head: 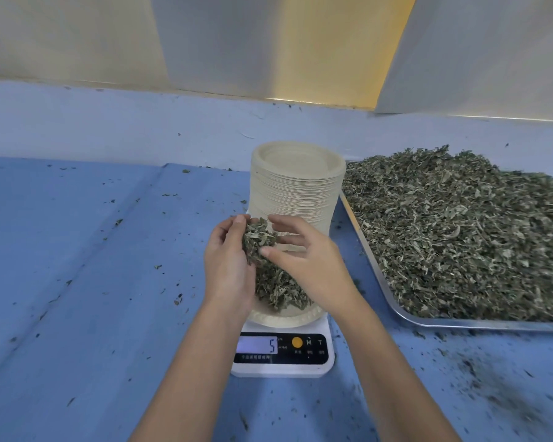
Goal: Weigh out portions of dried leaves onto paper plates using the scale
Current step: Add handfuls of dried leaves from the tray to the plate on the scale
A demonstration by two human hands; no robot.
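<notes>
Head view: the left hand (227, 266) and right hand (310, 263) cup a clump of dried leaves (257, 240), fingers loosely curled, above a paper plate (284, 315) on the scale (283, 352), which seems to read 5. Beside it, a plate stack (296, 186) and a leaf-heaped tray (406, 319) sit on the blue counter (93, 282).

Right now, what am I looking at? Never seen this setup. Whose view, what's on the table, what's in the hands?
There is no machine: one head-worn camera looks down at a person's bare arms. On the blue table stands a white digital scale, display showing 5, with a paper plate on it. Behind it rises a tall stack of spare plates. To the right, a metal tray holds a big heap of dried leaves. The left hand and right hand cup a clump of leaves above a small pile on the plate.
</notes>
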